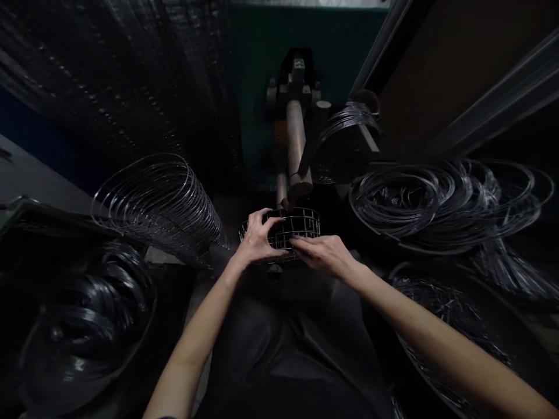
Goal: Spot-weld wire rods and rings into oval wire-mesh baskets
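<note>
Between my two hands is a round wire basket with a grid side wall, under the tip of the machine's metal arm. My left hand grips its left side, thumb low and fingers bent over the upper part. My right hand is closed at the basket's front right, fingertips together against the lower wires. Whether those fingertips also pinch a loose wire is too dark to tell. The machine arm comes down from a green machine body and ends just behind the basket's rim.
Wire rings stand in a leaning row at left. Dark wire coils fill a tub below them. On the right are heaped wire hoops, a bin of short cut wires and a wire bundle. More rings hang beside the machine.
</note>
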Demonstrator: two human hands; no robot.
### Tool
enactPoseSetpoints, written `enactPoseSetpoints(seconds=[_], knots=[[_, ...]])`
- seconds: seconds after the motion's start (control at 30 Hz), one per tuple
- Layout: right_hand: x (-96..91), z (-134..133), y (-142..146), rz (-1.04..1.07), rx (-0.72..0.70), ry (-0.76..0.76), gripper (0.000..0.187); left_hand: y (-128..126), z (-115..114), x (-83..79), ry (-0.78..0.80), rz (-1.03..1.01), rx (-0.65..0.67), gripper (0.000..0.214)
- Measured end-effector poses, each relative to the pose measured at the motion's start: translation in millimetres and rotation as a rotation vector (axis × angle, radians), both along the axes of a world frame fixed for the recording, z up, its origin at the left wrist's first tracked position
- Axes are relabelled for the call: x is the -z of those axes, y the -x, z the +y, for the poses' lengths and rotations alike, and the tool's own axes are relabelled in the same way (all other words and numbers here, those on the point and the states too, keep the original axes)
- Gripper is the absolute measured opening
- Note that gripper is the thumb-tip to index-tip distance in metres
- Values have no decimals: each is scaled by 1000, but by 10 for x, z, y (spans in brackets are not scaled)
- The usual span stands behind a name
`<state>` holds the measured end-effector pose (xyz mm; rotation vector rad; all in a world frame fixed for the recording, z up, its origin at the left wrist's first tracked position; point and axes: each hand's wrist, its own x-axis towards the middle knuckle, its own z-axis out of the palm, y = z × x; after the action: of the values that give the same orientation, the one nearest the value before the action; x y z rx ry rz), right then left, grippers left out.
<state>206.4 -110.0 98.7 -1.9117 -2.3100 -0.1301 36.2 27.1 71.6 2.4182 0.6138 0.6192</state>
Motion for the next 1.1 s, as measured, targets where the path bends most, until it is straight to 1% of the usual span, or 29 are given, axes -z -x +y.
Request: enactPoseSetpoints(seconds=[0.33, 0.47, 0.57, 0.63, 0.7, 0.77, 0.87, 1.0, 1.1], knots=[[-2, 173, -54, -1, 29, -12, 29, -59, 139, -1, 22, 18, -30, 78], [-52, 183, -27, 31, 72, 31, 29, -58, 163, 14, 29, -14, -11, 78], [-127, 181, -5, 32, 86, 100, 31, -50, 177, 11, 42, -12, -15, 77], [-171, 206, -10, 23, 97, 137, 31, -63, 211, 9, 53, -4, -17, 77], [-193, 264, -34, 19, 125, 144, 32, -99, 277, 10, 63, -3, -31, 78], [-183, 343, -71, 21, 164, 126, 31, -150, 363, 12, 69, -1, -52, 79], [-108, 429, -125, 63, 196, 59, 28, -216, 472, 5, 64, 2, -65, 79], [40, 385, -168, 229, 189, -115, 26, -236, 493, -15, 67, -15, -62, 76], [104, 369, -201, 296, 252, -193, 21, -251, 515, -27, 74, -23, -76, 74]])
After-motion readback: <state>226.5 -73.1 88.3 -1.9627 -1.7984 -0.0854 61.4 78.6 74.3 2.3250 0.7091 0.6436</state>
